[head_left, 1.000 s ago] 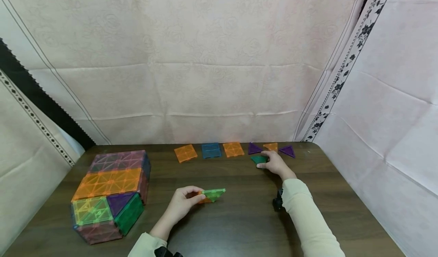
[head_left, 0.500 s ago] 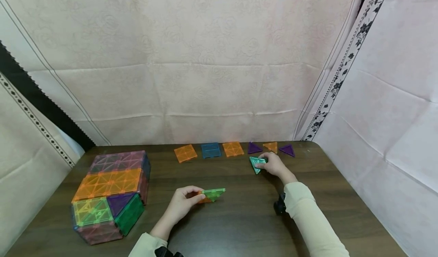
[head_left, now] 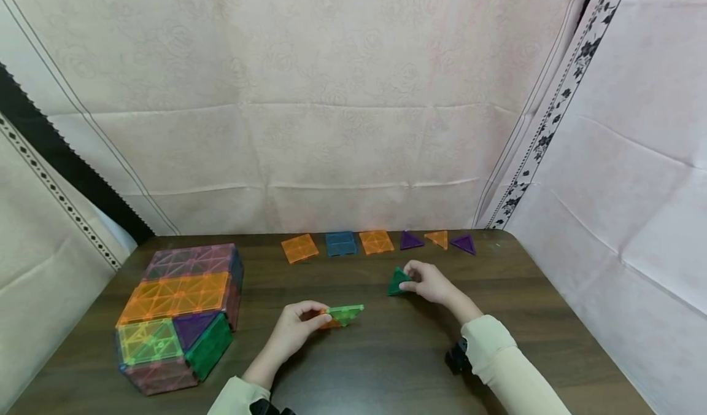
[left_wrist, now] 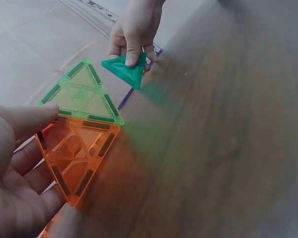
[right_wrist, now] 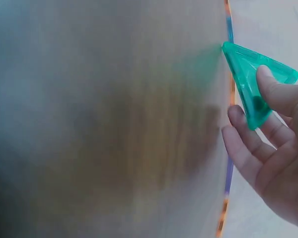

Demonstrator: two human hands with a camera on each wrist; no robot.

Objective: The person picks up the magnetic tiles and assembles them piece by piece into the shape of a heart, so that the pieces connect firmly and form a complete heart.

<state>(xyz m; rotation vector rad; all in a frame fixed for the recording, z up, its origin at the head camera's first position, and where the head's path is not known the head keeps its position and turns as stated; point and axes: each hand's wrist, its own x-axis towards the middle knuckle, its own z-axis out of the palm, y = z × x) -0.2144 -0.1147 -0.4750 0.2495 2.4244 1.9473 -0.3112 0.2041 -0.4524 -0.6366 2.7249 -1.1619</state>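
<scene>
Between thumb and fingers my left hand [head_left: 299,328] pinches two triangular magnetic tiles joined along an edge. One is a light green triangle [left_wrist: 81,93], the other an orange triangle [left_wrist: 74,154]; they stand at an angle just over the table. To the right and farther back, my right hand [head_left: 433,284] pinches a teal-green triangular magnetic tile [right_wrist: 256,79], thumb on its face and fingers behind. That tile is tilted up, apart from the left hand's pair. In the left wrist view the teal-green tile shows beyond the light green one.
A large block of joined magnetic tiles [head_left: 175,295] stands at the table's left. Along the back edge lie an orange square [head_left: 300,248], a blue square [head_left: 340,243], another orange square and several small triangles, purple [head_left: 463,244] and orange. Cloth hangs behind the table.
My right hand has lifted the teal-green triangle from near the back row and brought it left and nearer, turning it upright. My left hand and its two tiles have stayed put.
</scene>
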